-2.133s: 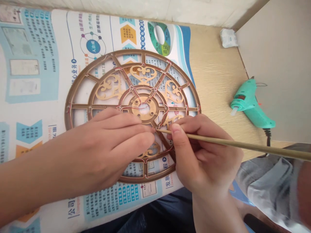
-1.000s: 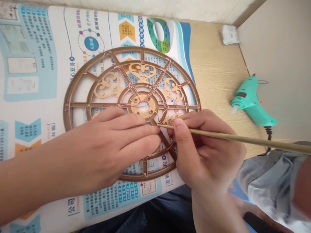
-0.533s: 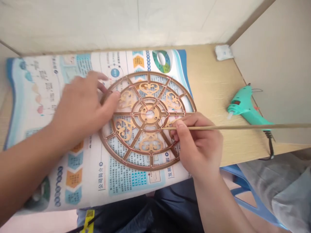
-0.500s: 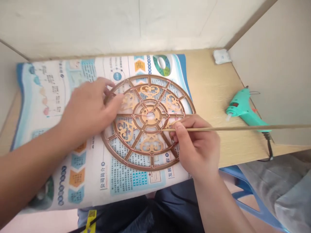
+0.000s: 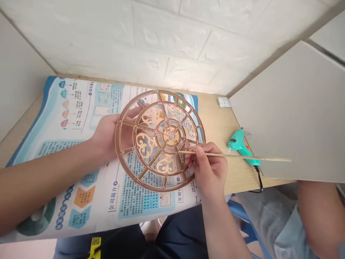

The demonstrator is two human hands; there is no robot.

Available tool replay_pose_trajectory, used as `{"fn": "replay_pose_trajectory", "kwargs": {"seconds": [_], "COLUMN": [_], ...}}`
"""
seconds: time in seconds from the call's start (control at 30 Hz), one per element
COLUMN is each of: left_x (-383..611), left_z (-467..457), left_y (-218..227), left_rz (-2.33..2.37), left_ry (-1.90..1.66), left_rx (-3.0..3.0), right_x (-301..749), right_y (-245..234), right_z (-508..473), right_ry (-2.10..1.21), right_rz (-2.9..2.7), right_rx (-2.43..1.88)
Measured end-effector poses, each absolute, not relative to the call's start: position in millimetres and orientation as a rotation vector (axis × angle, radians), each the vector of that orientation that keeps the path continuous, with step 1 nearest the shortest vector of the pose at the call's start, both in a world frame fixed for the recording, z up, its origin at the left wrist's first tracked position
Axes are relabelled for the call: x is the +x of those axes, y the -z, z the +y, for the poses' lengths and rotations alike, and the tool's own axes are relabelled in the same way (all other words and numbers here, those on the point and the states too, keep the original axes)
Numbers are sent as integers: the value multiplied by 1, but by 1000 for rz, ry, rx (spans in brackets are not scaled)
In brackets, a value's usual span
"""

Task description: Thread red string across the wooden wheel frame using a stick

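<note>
A round brown-and-gold openwork wheel (image 5: 176,139), with spokes, rings and scroll ornaments, is tilted up above the printed paper. My left hand (image 5: 106,135) holds it from the left, fingers reaching behind the frame and partly showing through the gaps. Thin reddish lines run along the rings and spokes. Between the thumb and fingers of my right hand (image 5: 211,165) is a thin wooden stick (image 5: 242,156). Its left tip is at the inner ring near the hub; whether it touches cannot be made out. The right fingers are close to the wheel's right side.
Printed paper (image 5: 72,151) covers much of the wooden table (image 5: 215,115). A teal glue gun (image 5: 238,140) with a black cord lies to the right, a small white packet (image 5: 224,102) behind it. White walls border the table. Another person's arm (image 5: 320,216) shows at lower right.
My left hand has gone from resting on the wheel's left edge to underneath it, and the wheel has been lifted and tilted. The right hand keeps the stick near the hub. The view has shifted.
</note>
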State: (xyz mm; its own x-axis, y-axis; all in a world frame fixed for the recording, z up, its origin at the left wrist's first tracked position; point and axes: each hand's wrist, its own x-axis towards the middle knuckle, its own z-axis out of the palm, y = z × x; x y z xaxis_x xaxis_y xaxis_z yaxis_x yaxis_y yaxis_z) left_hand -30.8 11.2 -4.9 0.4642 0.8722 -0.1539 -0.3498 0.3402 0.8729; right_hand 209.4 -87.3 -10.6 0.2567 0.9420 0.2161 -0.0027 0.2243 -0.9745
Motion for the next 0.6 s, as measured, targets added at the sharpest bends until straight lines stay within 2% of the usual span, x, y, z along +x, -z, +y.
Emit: {"fn": "replay_pose_trajectory", "kwargs": {"seconds": [0.37, 0.6], "left_x": [-36, -31], "left_z": [9, 7], "left_y": [34, 30], "left_rz": [380, 352], "left_ry": [-499, -520], "left_rx": [611, 564], "right_x": [207, 205], "right_y": [19, 20], "right_z": [-89, -89], "right_ry": [-781, -749], "right_rz": [-1168, -1184], "right_rx": [-1104, -1090]}}
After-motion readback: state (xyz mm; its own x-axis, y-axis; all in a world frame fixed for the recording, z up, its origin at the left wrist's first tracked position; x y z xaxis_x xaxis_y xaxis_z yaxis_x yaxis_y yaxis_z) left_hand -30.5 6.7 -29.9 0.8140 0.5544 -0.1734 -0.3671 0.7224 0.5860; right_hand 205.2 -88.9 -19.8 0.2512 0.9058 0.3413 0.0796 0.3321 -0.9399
